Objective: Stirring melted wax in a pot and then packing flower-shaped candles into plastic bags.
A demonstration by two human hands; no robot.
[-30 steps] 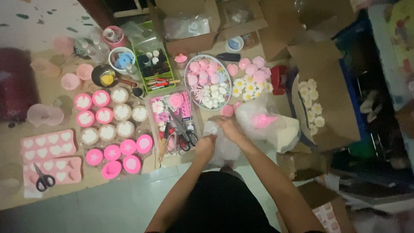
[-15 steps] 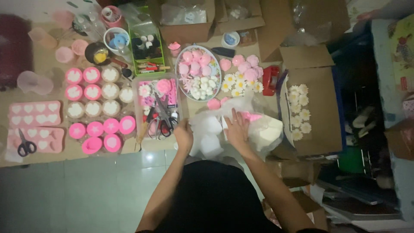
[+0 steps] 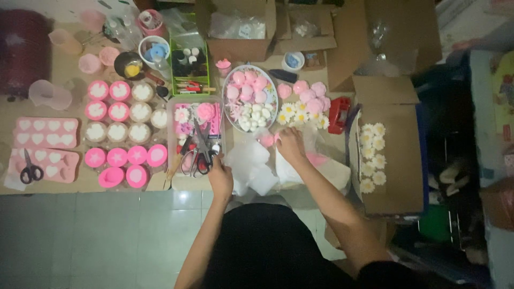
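Wrapping seems barely begun: left hand (image 3: pixel 220 176) is pinching clear plastic wrap (image 3: pixel 251 168), right hand (image 3: pixel 290 144) is gripping a pink piece (image 3: pixel 267 139) at frame centre.

Cardboard sheet (image 3: pixel 64 187) on tiled floor (image 3: pixel 107 241) carries pink moulds (image 3: pixel 45 132).

One head-worn camera looks straight down from well above onto the cluttered floor (image 3: pixel 107 225).

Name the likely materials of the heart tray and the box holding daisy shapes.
Heart tray: probably silicone, matte pink with soft, rounded cavities. Box: corrugated cardboard, dull brown with folded flaps. The daisy shapes look waxy or soapy, but it is too dim to tell.
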